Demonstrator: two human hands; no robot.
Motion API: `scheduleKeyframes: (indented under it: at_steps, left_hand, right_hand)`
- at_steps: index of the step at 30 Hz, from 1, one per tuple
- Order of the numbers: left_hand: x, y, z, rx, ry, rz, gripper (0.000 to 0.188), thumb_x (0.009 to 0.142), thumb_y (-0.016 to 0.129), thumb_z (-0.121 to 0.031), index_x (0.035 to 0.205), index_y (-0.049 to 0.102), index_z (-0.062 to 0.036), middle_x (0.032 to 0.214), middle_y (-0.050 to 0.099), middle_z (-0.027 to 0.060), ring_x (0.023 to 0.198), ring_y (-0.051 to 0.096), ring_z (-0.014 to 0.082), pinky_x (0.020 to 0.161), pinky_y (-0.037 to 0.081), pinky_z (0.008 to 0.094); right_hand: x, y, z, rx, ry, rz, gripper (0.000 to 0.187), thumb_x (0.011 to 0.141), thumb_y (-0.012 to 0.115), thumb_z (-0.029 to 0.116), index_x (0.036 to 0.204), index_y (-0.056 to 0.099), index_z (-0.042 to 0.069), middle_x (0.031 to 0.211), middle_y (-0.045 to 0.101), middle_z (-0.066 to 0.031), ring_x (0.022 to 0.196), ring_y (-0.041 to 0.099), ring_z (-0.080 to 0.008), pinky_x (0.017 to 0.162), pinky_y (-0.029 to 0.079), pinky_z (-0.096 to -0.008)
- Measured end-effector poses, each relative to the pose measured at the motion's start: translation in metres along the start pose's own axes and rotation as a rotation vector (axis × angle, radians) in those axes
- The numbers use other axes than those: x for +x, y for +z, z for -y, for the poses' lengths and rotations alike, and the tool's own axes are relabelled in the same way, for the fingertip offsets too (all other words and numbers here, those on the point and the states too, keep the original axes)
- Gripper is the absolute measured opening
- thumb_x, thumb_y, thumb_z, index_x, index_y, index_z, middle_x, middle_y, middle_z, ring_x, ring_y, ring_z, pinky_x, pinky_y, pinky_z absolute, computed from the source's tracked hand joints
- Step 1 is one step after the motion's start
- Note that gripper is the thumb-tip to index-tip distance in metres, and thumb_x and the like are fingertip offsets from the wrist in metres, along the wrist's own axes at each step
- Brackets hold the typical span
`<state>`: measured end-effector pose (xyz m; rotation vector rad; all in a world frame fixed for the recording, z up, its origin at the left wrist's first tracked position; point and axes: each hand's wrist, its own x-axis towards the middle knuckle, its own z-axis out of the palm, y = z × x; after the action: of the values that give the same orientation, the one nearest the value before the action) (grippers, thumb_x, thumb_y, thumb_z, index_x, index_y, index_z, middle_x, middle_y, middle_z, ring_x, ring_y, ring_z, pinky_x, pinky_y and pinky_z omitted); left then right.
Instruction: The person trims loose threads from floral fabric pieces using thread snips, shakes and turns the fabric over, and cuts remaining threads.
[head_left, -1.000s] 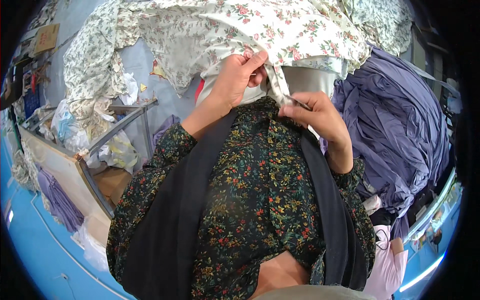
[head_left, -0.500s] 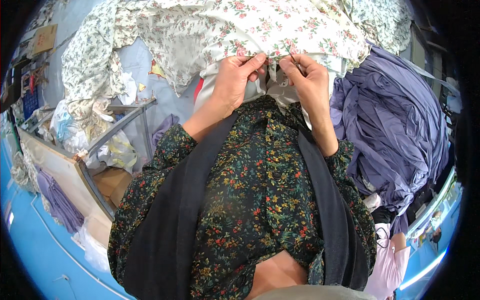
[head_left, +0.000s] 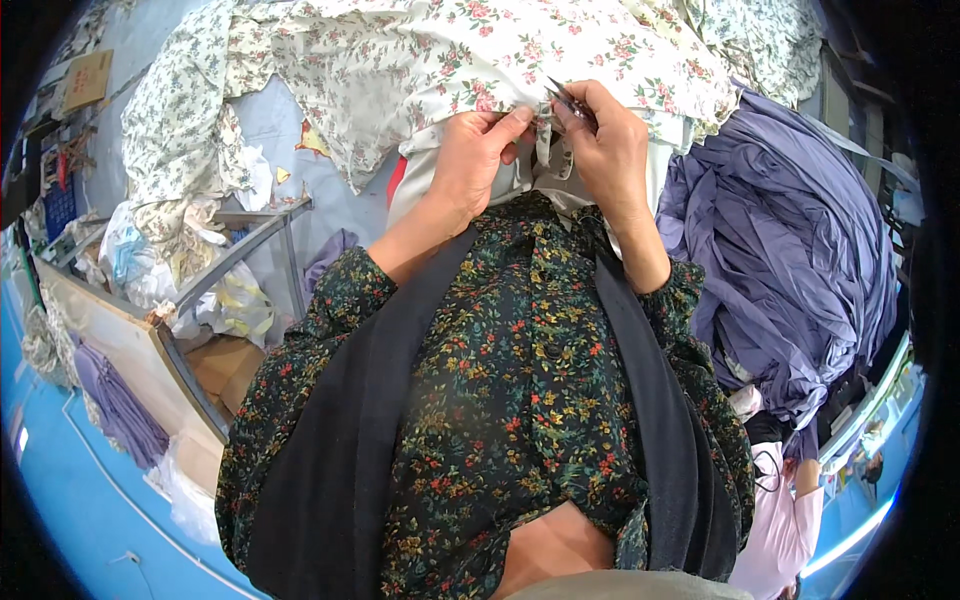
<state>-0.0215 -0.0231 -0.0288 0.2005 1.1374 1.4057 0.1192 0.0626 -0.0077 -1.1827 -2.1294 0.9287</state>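
White cloth printed with pink roses [head_left: 590,50] spreads out in front of me, its near edge hanging over my lap. At that edge, my left hand [head_left: 477,150] pinches the fabric between thumb and fingers. Close beside it on the right, my right hand [head_left: 608,145] is closed around small dark thread snips [head_left: 577,102]. Their pointed blades angle up and to the left over the printed cloth. A narrow pale strip [head_left: 543,140] hangs down between the two hands. The snips' handles are mostly hidden by my fingers.
A large heap of purple-grey fabric [head_left: 790,240] lies at my right. On the left stand a metal frame [head_left: 245,255] with plastic bags and a wooden panel [head_left: 130,340]. A person in a pink top [head_left: 775,530] is at the lower right.
My right hand has turned and shifted slightly left, so the snips now show with their blades over the cloth. My left hand has kept its pinch in nearly the same place.
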Motion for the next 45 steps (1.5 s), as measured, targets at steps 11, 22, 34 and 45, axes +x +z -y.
scheduleKeyframes:
  at_steps: [11, 22, 34, 45]
  left_hand:
    - [0.008, -0.004, 0.003, -0.071, -0.025, -0.018, 0.014, 0.089, 0.071, -0.015, 0.086, 0.069, -0.0019, 0.077, 0.066, 0.0017, 0.062, 0.049, 0.0056, 0.056, 0.036, 0.0219]
    - [0.001, 0.0, 0.003, 0.024, 0.074, 0.011, 0.019, 0.089, 0.072, -0.02, 0.087, 0.072, -0.0012, 0.078, 0.067, -0.0002, 0.064, 0.053, 0.0049, 0.059, 0.039, 0.0205]
    - [0.002, 0.003, -0.003, -0.259, -0.143, 0.013, 0.014, 0.091, 0.07, -0.016, 0.085, 0.069, -0.003, 0.075, 0.065, 0.001, 0.063, 0.052, 0.0069, 0.059, 0.041, 0.0202]
    - [-0.004, 0.005, -0.004, -0.043, -0.023, -0.009, 0.016, 0.091, 0.069, -0.016, 0.084, 0.068, -0.0016, 0.075, 0.063, 0.0002, 0.065, 0.049, 0.0062, 0.059, 0.037, 0.0197]
  right_hand:
    - [-0.018, -0.035, 0.011, 0.811, 0.418, 0.364, 0.014, 0.092, 0.064, 0.014, 0.096, 0.063, 0.0, 0.085, 0.064, 0.0029, 0.075, 0.056, -0.0054, 0.067, 0.043, -0.02]
    - [0.001, 0.003, -0.005, 0.006, -0.089, 0.069, 0.021, 0.083, 0.069, 0.007, 0.102, 0.06, 0.004, 0.084, 0.068, -0.0151, 0.075, 0.067, -0.0286, 0.062, 0.05, -0.034]
    - [-0.018, -0.025, 0.006, 0.185, -0.076, 0.001, 0.025, 0.095, 0.06, 0.026, 0.106, 0.058, 0.003, 0.076, 0.066, -0.0096, 0.066, 0.063, -0.0155, 0.059, 0.047, -0.0296]
    - [-0.015, -0.004, 0.003, -0.198, -0.176, -0.06, 0.022, 0.089, 0.067, 0.025, 0.101, 0.057, 0.009, 0.07, 0.066, -0.0103, 0.058, 0.065, -0.0264, 0.05, 0.047, -0.0347]
